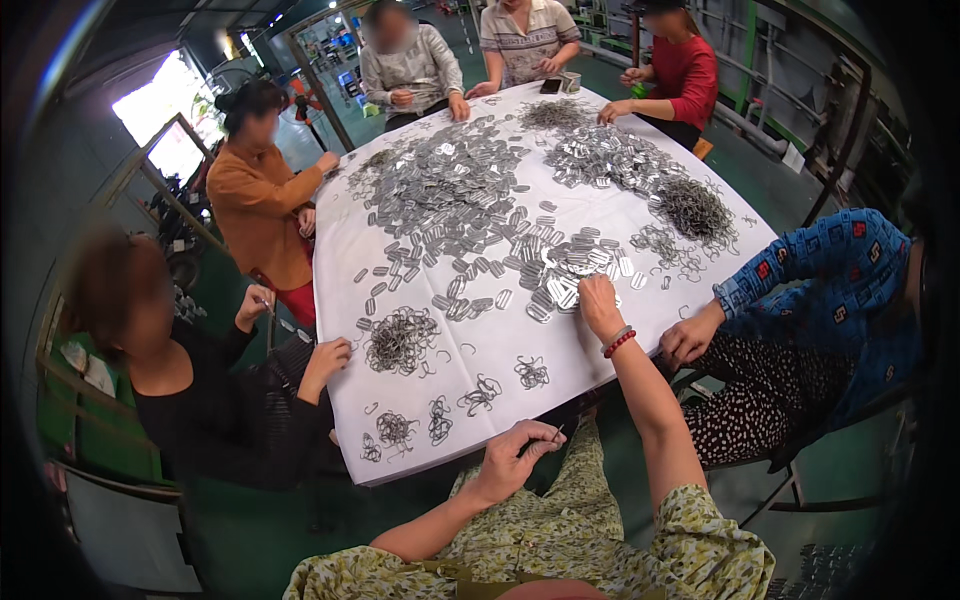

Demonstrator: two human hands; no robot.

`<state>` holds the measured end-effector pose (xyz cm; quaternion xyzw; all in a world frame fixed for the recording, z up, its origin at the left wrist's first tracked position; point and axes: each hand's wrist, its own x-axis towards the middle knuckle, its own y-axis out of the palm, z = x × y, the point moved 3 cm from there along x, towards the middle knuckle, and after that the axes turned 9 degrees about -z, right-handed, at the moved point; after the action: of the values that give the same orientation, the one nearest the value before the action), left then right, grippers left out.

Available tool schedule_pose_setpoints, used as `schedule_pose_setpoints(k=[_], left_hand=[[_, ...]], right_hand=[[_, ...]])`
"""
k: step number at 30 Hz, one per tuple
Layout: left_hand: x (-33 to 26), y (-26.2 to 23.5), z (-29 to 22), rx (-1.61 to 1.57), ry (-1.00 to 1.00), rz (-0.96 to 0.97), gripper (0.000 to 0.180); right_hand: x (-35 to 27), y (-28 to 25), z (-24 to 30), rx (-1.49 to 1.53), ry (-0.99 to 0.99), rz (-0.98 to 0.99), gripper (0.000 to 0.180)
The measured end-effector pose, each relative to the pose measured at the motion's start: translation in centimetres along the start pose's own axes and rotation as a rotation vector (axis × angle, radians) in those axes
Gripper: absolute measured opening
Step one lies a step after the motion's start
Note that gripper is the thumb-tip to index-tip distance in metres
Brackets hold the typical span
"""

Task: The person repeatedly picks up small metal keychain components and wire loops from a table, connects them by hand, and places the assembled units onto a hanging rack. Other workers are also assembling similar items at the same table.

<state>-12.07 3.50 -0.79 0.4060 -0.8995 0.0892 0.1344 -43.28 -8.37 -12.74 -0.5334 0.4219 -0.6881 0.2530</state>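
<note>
Only the head view here. The left hand (512, 452) is curled up pretty tight, and a small bent wire piece (540, 441) is pinched between its fingertips, held just off the near edge of the white surface (500, 350). The right hand (598, 303) is stretched well out ahead, fingers bent down and pressed onto a pile of flat silver metal plates (560, 275); whether a plate is actually gripped can't be told. A red bead bracelet (619, 343) is worn just behind that hand. Small wire clusters (480, 393) are scattered between the two hands, and a bigger wire heap (400, 340) is seen off to the left. Other people's hands are spotted round the surface.
</note>
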Motion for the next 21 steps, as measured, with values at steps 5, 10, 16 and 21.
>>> schedule_pose_setpoints(k=[5,10,16,21], left_hand=[[0.5,-0.3,-0.5,0.073,0.077,-0.011,0.009],[0.3,-0.3,0.6,0.104,0.169,-0.068,0.010],[1.7,0.8,1.1,0.124,0.251,-0.064,0.011],[1.8,0.8,0.8,0.167,0.299,-0.117,0.013]], right_hand=[[0.1,-1.7,-1.6,0.183,0.193,-0.075,0.007],[-6.4,-12.0,3.7,1.253,0.555,-0.027,0.012],[-14.0,-23.4,9.8,1.274,0.620,-0.161,0.015],[-15.1,-24.1,10.4,1.296,0.693,-0.301,0.018]])
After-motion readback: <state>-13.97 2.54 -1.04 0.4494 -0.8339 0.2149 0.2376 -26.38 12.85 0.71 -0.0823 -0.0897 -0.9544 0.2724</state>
